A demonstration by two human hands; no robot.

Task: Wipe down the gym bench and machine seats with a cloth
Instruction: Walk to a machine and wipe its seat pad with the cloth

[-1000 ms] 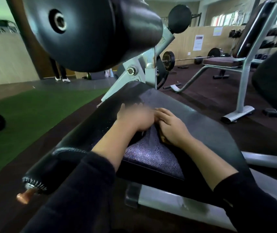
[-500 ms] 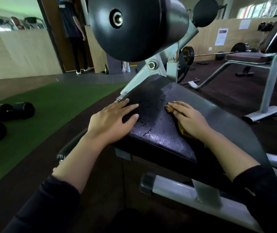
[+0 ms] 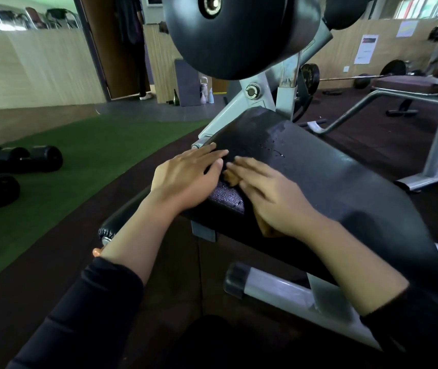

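- Left hand (image 3: 186, 179) spread flat at the seat pad's (image 3: 332, 179) left edge.
- Right hand (image 3: 271, 198), fingers straight, pressing brown cloth (image 3: 232, 179) near the front edge.

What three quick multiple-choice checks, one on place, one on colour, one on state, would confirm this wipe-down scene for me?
1. Where is the cloth?
A. under the right hand
B. on the floor
C. on the roller pad

2. What colour is the turf?
A. blue
B. green
C. red

3. How does the seat look ahead of the hands?
A. torn open
B. covered by a towel
C. wet with droplets

Answers: 1 A, tan cloth peeks out beneath the flat right hand; 2 B, the strip beside the dumbbells is green; 3 C, droplets shine on the black seat.
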